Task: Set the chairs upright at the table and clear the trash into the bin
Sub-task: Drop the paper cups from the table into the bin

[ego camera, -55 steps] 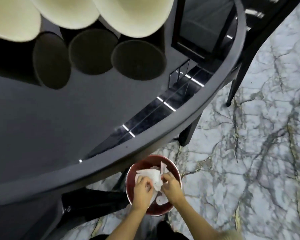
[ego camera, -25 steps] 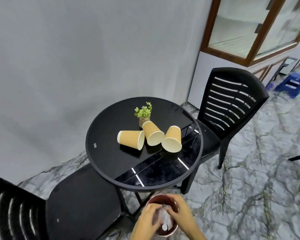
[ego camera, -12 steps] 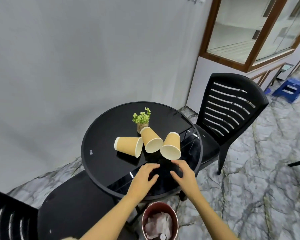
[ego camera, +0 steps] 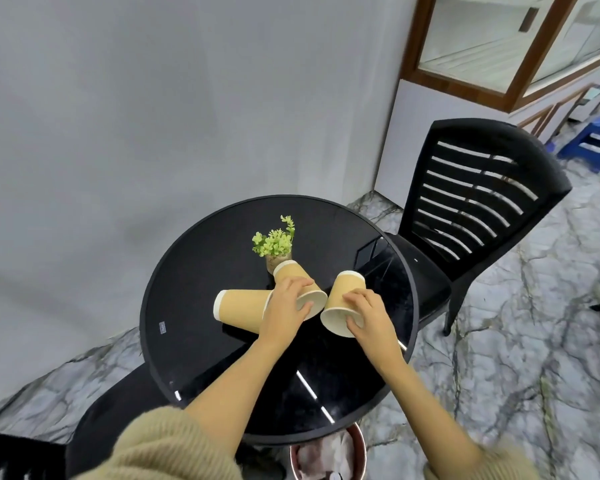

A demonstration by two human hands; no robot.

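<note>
Three tan paper cups lie on their sides on the round black glass table. My left hand wraps around the middle cup. My right hand closes on the right cup. The left cup lies untouched beside my left hand. A dark red bin with white crumpled paper in it stands on the floor under the table's near edge. One black slatted chair stands upright at the table's right, and another black chair is at the near left.
A small green plant in a pot stands just behind the cups. A grey wall runs behind the table. A blue step stool sits far right on the marble floor, below a wood-framed window.
My hands left the bin with the white paper in it, rose over the table and reached forward. They now rest closed on the middle and right cups.
</note>
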